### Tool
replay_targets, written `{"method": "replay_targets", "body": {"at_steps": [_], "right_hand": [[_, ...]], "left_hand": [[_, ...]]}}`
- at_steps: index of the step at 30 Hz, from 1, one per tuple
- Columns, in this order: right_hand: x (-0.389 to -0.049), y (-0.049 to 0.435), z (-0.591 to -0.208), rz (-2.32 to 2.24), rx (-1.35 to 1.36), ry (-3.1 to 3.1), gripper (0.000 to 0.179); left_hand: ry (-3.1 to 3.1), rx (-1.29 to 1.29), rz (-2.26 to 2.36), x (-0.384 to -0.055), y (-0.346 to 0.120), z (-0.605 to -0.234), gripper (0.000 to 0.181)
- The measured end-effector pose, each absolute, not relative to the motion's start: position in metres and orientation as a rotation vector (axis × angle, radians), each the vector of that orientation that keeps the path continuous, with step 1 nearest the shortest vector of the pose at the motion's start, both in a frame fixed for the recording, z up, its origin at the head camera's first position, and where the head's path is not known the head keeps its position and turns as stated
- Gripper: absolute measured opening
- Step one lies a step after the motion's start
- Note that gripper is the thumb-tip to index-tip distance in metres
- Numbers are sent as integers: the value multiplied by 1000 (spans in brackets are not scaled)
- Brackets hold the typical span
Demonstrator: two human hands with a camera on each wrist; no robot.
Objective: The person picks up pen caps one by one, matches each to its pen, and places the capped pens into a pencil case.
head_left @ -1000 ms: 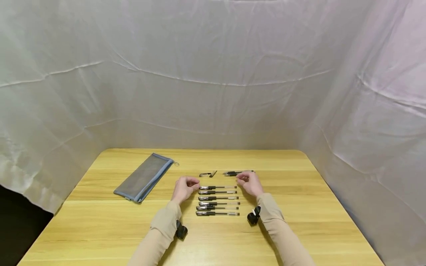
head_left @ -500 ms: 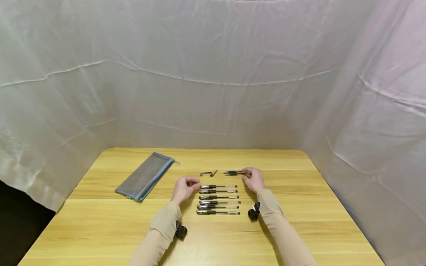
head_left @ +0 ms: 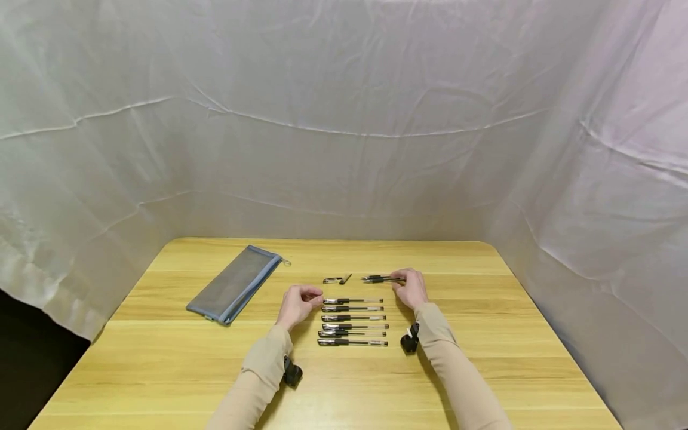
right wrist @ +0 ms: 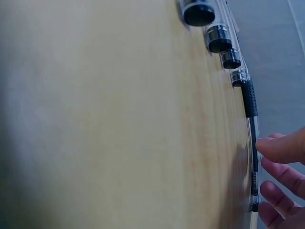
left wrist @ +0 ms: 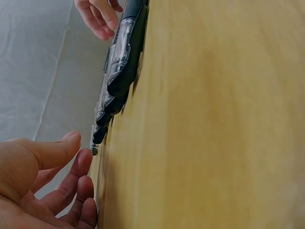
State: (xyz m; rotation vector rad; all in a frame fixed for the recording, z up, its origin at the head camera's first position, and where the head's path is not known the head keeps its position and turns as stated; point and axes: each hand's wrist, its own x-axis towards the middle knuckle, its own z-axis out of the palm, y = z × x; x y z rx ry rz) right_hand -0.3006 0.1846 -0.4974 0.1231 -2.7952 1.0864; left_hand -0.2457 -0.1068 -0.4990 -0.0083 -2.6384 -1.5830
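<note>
Stands now at six capped pens between loosely parted left hand and right hand of unclear grip, leaving two uncapped pens beside it.

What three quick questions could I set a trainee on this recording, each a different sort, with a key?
1. Count: how many capped pens lie one above another between the two hands and toward the person?
2. True or false: the zip pouch lies to the left of those pens.
3. Name it: which hand is at the uncapped pens?

Key: 1. Six. 2. True. 3. The right hand.
</note>
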Motion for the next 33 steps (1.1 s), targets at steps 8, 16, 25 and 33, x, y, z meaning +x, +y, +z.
{"method": "replay_targets", "body": {"at_steps": [8,16,25,33], "right_hand": [[-305,186,-496,1011,125,-2830,24],[-313,187,-499,814,185,-2875,13],[-314,189,-500,829,168,-2907,8],[-313,192,-501,892,201,-2911,6]], "left_hand": [[-2628,-2,-1610,-246,-108,-498,12],[-2625,-22,-1606,-244,-107,-498,11],[-2631,-13,-1600,-243,-107,-499,11],[-2633,-7,-1598,-244,-107,-501,12]]}}
